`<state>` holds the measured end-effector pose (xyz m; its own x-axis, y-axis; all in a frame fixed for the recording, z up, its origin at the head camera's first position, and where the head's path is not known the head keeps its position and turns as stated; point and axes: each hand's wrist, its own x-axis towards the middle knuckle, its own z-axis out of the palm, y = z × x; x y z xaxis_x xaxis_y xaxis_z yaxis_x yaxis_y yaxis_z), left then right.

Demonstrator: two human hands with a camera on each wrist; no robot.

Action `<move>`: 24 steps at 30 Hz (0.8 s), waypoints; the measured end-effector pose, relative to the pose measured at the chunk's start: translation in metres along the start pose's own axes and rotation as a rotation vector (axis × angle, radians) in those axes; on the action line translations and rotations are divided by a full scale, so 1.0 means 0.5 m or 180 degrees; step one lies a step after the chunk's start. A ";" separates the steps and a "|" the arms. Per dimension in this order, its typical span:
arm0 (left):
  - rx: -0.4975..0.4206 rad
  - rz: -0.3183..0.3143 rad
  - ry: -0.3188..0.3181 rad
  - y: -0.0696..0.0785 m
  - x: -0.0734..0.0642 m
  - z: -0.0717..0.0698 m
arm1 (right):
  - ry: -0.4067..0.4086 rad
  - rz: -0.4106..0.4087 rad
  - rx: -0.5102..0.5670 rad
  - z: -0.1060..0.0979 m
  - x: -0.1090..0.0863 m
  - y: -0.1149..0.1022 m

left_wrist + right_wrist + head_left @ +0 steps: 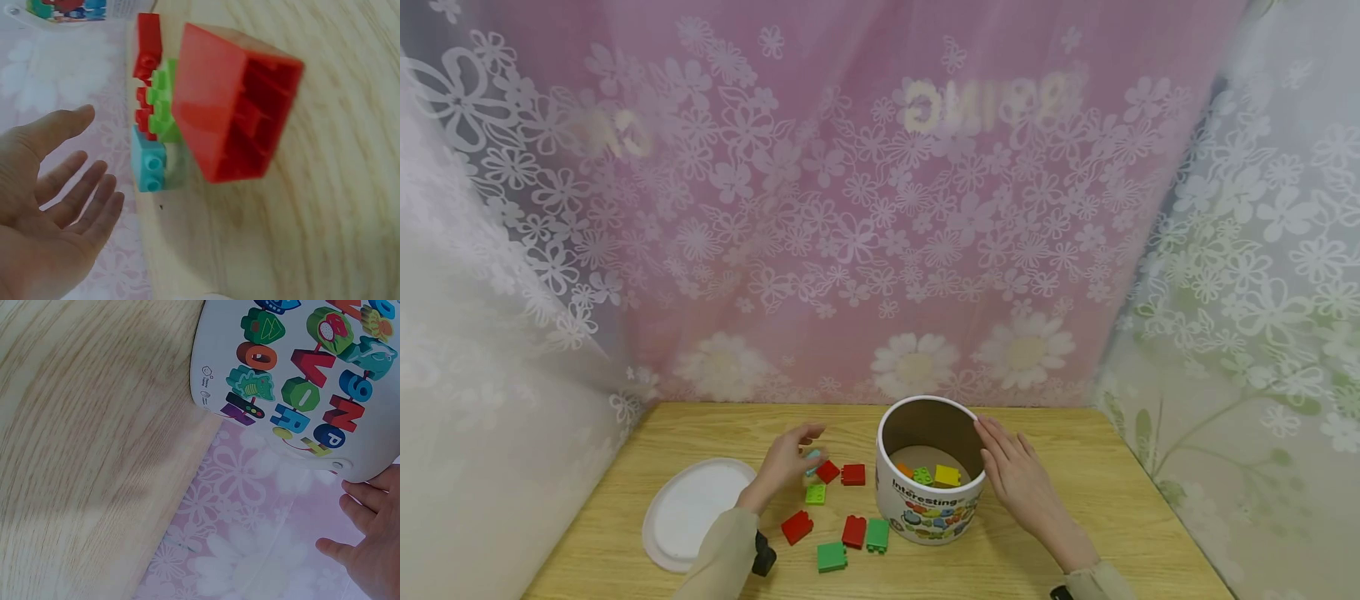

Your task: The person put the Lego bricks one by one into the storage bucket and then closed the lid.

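My left hand (pixel 786 458) hovers with spread fingers over a light blue block (pixel 812 461) left of the bucket; in the left wrist view the palm (pixel 56 219) holds nothing. Close by lie two red blocks (pixel 853 475) and a lime green block (pixel 816 495). My right hand (pixel 1018 479) rests with straight fingers against the right rim of a white printed bucket (pixel 925 512). Inside the bucket are a yellow block (pixel 947 476), a lime block (pixel 922 476) and an orange piece (pixel 905 471). In the right wrist view, fingertips touch the bucket's edge.
A round white lid (pixel 688 512) lies at the left on the wooden table (pixel 1037 575). Nearer the front are red blocks (pixel 797 527) and green blocks (pixel 832 557). A pink flowered curtain (pixel 850 208) hangs behind the table, with pale cloth at both sides.
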<state>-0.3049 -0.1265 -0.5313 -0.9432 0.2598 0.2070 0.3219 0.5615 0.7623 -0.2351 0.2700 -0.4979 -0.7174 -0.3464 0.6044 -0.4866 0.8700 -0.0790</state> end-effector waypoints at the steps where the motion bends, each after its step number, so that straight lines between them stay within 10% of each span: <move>1: 0.0030 -0.0053 -0.0016 -0.003 0.000 0.001 | -0.0006 0.0001 -0.0004 0.000 0.000 0.000; 10: 0.0056 -0.0366 -0.0177 -0.026 -0.005 0.007 | 0.0001 -0.0019 -0.0013 0.003 -0.003 0.001; 24: 0.0160 -0.0338 -0.0234 -0.036 0.004 0.007 | -0.0021 0.0031 0.0001 -0.003 0.001 -0.002</move>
<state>-0.3122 -0.1331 -0.5467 -0.9642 0.2527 0.0800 0.2262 0.6272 0.7453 -0.2342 0.2692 -0.4965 -0.7253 -0.3401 0.5985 -0.4797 0.8733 -0.0850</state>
